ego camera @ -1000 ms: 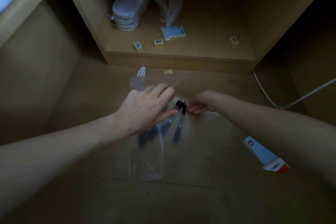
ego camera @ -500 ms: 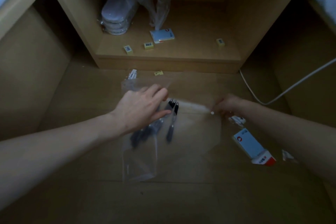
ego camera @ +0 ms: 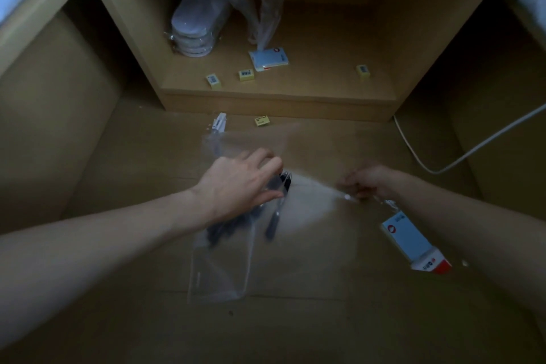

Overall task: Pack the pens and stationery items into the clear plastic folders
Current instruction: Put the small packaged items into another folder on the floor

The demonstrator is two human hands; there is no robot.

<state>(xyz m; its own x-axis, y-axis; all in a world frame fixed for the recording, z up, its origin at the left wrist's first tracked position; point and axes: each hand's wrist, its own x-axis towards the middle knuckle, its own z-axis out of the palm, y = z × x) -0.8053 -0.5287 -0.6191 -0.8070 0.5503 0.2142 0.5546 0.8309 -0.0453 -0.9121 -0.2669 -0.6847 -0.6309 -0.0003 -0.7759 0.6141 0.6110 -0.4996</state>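
Dark pens [ego camera: 273,217] inside clear plastic folder [ego camera: 224,269] at frame centre, long axes running toward lower left, mostly beneath left hand [ego camera: 240,186], fingers pressing flat. Right hand [ego camera: 367,182] well to the right, curled, apparently pinching the folder's edge; blurred

A white cable [ego camera: 461,156] trails across the wooden floor [ego camera: 325,319] beside an open wooden cabinet [ego camera: 277,103].

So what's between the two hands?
Head view: dark pens inside the clear plastic folder spanning from left hand to right hand.
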